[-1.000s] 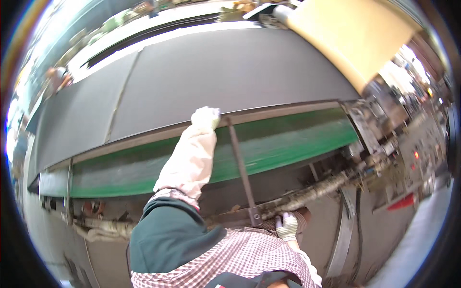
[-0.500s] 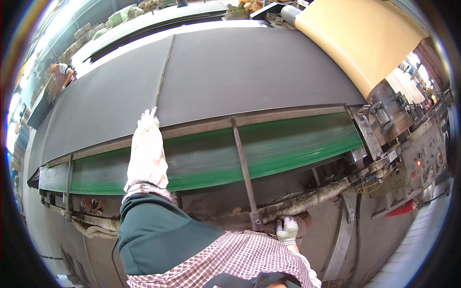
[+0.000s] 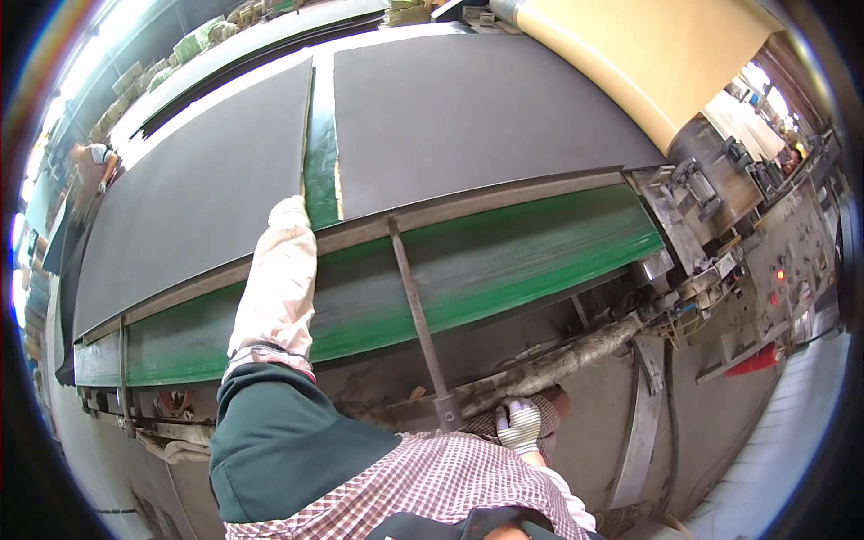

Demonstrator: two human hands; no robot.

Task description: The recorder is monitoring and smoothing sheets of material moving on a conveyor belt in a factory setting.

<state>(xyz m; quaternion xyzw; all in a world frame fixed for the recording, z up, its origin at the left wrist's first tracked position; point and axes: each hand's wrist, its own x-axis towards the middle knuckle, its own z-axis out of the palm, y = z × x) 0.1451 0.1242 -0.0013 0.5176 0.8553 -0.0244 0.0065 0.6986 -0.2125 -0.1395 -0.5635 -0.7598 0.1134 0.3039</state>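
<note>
Reaching up over the green belt (image 3: 504,270), we have our left hand (image 3: 290,214), in a pale glove and long pale sleeve cover, at the near corner of the left dark sheet (image 3: 193,202). We cannot tell whether its fingers are open or closed, since the hand shows only as a rounded shape against the sheet's edge. A second dark sheet (image 3: 468,108) lies to the right of the first one, with a narrow strip of green belt showing in the gap between them. Both sheets rest on the upper run of the belt, above a long metal rail (image 3: 504,200) that crosses it.

Below the belt, our right hand (image 3: 519,424), in a white knitted glove, rests closed around a rusty pipe (image 3: 558,364) on the machine frame. A thin metal bar (image 3: 416,315) runs down across the belt to a spot just left of that hand. Beyond the right sheet, a wide tan roll (image 3: 648,54) curves down toward the belt's far end.
</note>
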